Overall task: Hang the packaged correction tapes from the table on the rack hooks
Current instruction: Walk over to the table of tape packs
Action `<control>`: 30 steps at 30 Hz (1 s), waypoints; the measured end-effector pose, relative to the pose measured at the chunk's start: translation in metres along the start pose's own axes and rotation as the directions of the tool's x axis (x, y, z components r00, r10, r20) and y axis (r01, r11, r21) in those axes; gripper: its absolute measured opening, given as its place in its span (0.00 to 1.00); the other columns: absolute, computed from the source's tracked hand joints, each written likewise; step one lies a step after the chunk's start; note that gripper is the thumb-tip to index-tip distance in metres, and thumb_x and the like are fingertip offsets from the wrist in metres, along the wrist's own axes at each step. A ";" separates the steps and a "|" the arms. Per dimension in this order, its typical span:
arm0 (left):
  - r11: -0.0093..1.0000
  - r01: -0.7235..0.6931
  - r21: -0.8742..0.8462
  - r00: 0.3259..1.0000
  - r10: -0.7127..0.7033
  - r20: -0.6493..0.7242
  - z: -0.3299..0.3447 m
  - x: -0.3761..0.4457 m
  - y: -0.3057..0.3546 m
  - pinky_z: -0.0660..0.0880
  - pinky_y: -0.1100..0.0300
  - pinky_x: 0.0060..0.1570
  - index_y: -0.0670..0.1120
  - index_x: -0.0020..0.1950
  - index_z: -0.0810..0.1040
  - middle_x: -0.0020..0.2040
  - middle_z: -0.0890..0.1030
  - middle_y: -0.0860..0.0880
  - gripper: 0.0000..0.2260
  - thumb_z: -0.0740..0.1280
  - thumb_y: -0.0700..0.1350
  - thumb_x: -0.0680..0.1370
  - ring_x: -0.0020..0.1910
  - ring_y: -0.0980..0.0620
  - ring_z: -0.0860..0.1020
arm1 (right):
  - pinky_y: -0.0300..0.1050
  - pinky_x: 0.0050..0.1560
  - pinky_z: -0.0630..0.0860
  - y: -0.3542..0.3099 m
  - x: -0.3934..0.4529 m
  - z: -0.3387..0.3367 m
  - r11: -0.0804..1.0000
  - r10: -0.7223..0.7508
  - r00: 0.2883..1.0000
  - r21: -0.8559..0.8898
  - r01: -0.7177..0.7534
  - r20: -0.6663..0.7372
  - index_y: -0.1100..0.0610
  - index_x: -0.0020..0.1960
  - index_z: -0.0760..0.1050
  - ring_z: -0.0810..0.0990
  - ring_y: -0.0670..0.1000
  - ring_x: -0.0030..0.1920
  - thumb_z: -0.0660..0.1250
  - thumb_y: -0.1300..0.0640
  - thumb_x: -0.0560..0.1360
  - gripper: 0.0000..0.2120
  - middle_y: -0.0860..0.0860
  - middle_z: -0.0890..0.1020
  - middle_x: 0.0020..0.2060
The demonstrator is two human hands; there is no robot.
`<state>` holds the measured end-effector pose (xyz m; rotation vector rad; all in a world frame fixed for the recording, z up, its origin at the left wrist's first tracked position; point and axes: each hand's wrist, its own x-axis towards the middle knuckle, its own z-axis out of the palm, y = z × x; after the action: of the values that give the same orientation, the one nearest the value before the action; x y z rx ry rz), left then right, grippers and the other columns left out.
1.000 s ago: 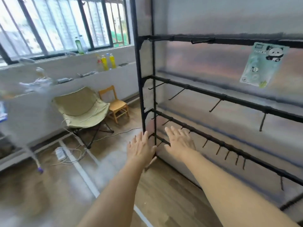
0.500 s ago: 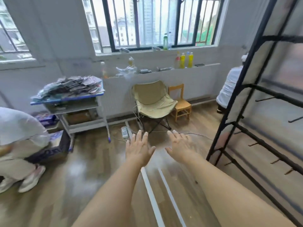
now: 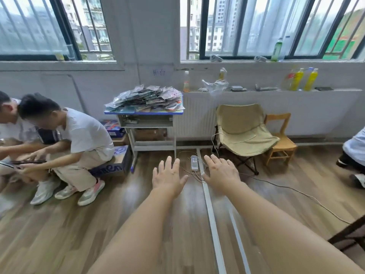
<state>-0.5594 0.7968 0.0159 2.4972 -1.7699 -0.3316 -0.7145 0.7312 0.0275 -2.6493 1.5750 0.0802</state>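
Dozens of packaged correction tapes [image 3: 146, 98] lie heaped in a loose pile on the blue-edged desk [image 3: 126, 112], which stands against the wall between the two windows, across the room from the hands. Both arms reach forward over the wooden floor [image 3: 138, 204], well short of the desk. On the left hand [image 3: 168, 177] the fingers [image 3: 168, 164] are straight and slightly spread, holding nothing; the right hand [image 3: 222, 174] is the same, palm down with its fingers fanned. Between the hands, farther off on the floor, lies a white power strip [image 3: 194, 162] with thin cables running from it. Right of the desk stand a beige folding chair [image 3: 243, 133] and a small wooden chair [image 3: 281, 139]. Left of it, two people in white shirts [image 3: 83, 131] crouch low. Yellow bottles [image 3: 303, 80] stand on the radiator ledge. A dark bar of the rack [image 3: 349, 232] shows at the lower right edge.
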 end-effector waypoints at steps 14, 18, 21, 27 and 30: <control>0.992 0.121 -0.027 0.992 -0.122 -0.027 -0.059 0.237 -0.029 0.48 0.47 0.76 0.51 0.80 0.47 0.81 0.45 0.47 0.29 0.52 0.59 0.83 0.79 0.45 0.46 | 0.53 0.74 0.56 0.016 0.275 -0.033 0.995 -0.099 0.995 -0.012 0.099 -0.026 0.53 0.78 0.50 0.62 0.56 0.73 0.55 0.43 0.81 0.31 0.52 0.57 0.77; 0.987 0.157 -0.029 0.988 -0.157 -0.010 -0.065 0.293 -0.049 0.48 0.47 0.76 0.51 0.80 0.47 0.81 0.45 0.47 0.29 0.52 0.59 0.83 0.79 0.45 0.46 | 0.53 0.73 0.56 0.008 0.338 -0.035 0.991 -0.132 0.991 -0.019 0.131 -0.008 0.52 0.78 0.50 0.63 0.56 0.73 0.55 0.42 0.81 0.31 0.51 0.58 0.77; 0.983 0.181 -0.042 0.983 -0.181 0.002 -0.071 0.342 -0.067 0.48 0.47 0.76 0.51 0.80 0.48 0.81 0.45 0.47 0.29 0.52 0.59 0.83 0.79 0.44 0.46 | 0.53 0.72 0.58 -0.001 0.391 -0.035 0.986 -0.166 0.986 -0.035 0.165 -0.006 0.53 0.78 0.51 0.64 0.56 0.73 0.55 0.42 0.80 0.31 0.52 0.60 0.76; 0.981 0.180 -0.070 0.983 -0.182 -0.026 -0.096 0.454 -0.110 0.48 0.47 0.77 0.52 0.80 0.48 0.81 0.45 0.47 0.29 0.53 0.59 0.83 0.79 0.45 0.46 | 0.51 0.70 0.60 -0.029 0.510 -0.048 0.987 -0.154 0.987 -0.047 0.152 -0.036 0.53 0.76 0.55 0.67 0.57 0.71 0.56 0.42 0.80 0.29 0.52 0.64 0.73; 0.984 0.164 -0.065 0.986 -0.166 -0.034 -0.118 0.505 -0.136 0.49 0.47 0.76 0.51 0.80 0.47 0.80 0.45 0.47 0.29 0.53 0.60 0.83 0.79 0.45 0.46 | 0.51 0.70 0.61 -0.047 0.570 -0.060 0.990 -0.140 0.990 -0.040 0.138 -0.036 0.53 0.77 0.54 0.66 0.57 0.71 0.54 0.42 0.80 0.29 0.52 0.64 0.73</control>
<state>-0.2485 0.3603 0.0373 2.5935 -1.5182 -0.3383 -0.4003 0.2502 0.0462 -2.7970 1.4074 0.0526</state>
